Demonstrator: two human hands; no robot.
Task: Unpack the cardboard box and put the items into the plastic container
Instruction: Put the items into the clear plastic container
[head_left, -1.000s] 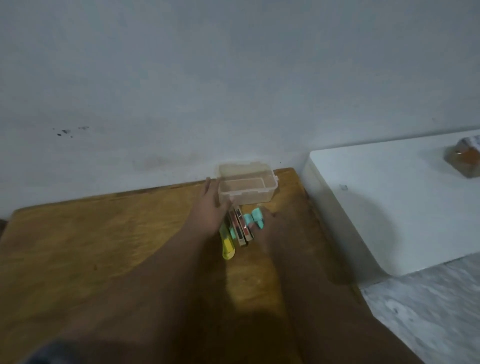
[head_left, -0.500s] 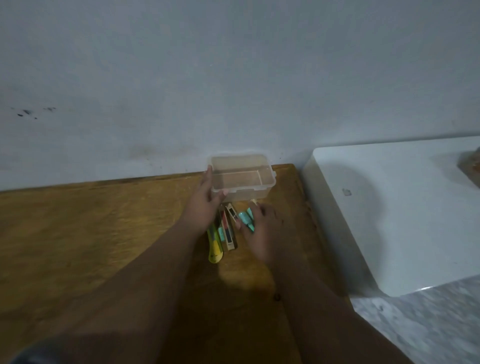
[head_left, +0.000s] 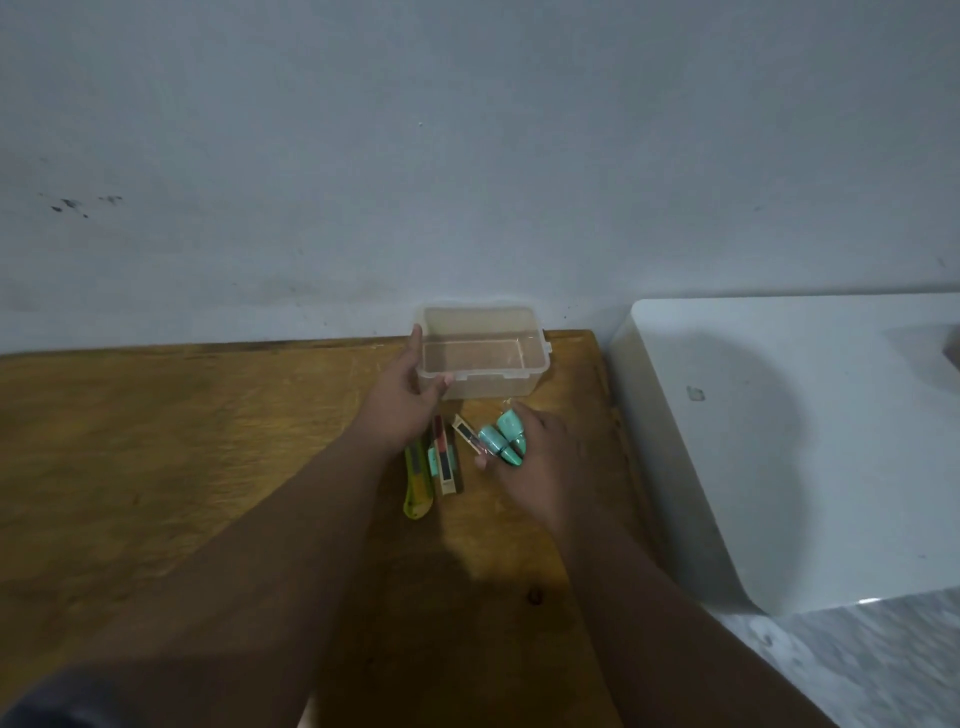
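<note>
"Two hands at work, then. Which held what?"

"My left hand (head_left: 400, 410) clasped the near-left corner of the translucent, smooth-walled rectangular plastic container (head_left: 488, 375), thumb on its front wall, fingers up its side. My right hand (head_left: 540, 457) pinched a pair of small mint-green rounded plastic caps (head_left: 501, 439), seemingly inside a clear glossy wrapper, just short of that front wall."

"And around your hands?"

"Left of my right fingertips lay a slim tan cardboard packet (head_left: 466, 434) with a dark strip; I couldn't tell whether I touched it. Below my left palm a second packet (head_left: 444, 465), red and black on its face, and a yellow-green plastic utility knife (head_left: 417, 483) lay flat on the grainy wooden tabletop (head_left: 156, 467). The cardboard box was out of view."

"What might have gone wrong?"

"I judged the slick wrapper could slip from a fingertip pinch on the lift and drop the caps outside the rim. The container looked light, and a knock from my knuckles might have skated it along the wood."
</note>
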